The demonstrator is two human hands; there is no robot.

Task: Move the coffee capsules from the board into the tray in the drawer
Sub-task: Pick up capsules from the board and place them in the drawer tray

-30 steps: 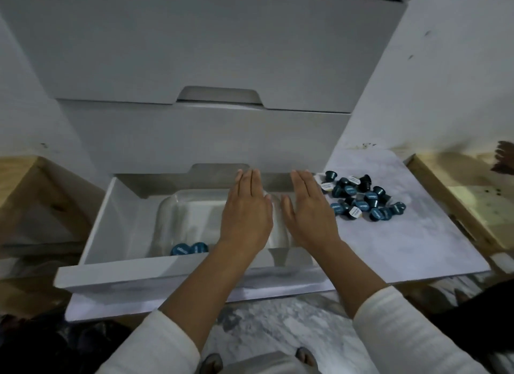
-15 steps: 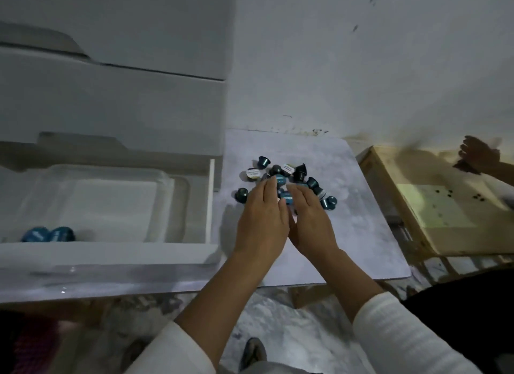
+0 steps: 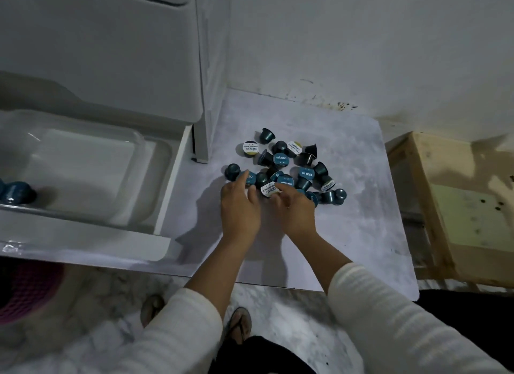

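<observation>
Both hands reach into the near edge of the capsule pile: the left hand has its fingers curled down over a blue-lidded capsule at the pile's left side, touching it, though whether it is truly gripped cannot be told; the right hand has thumb and fingers bent around a white-lidded capsule, seemingly pinching it, yet the closure is partly hidden. Just beyond the fingertips lies the heap of coffee capsules, dark teal cups tumbled on their sides and upside down, some showing blue printed lids, a few white ones. They rest on the pale marbled board, which sits beside the white drawer unit. To the left the bottom drawer stands pulled out, holding a clear plastic tray; two blue capsules already lie in the tray's near left corner. To the right of the board stands a wooden crate, and below, white ribbed sleeves cover both forearms above sandalled feet on a marbled floor
</observation>
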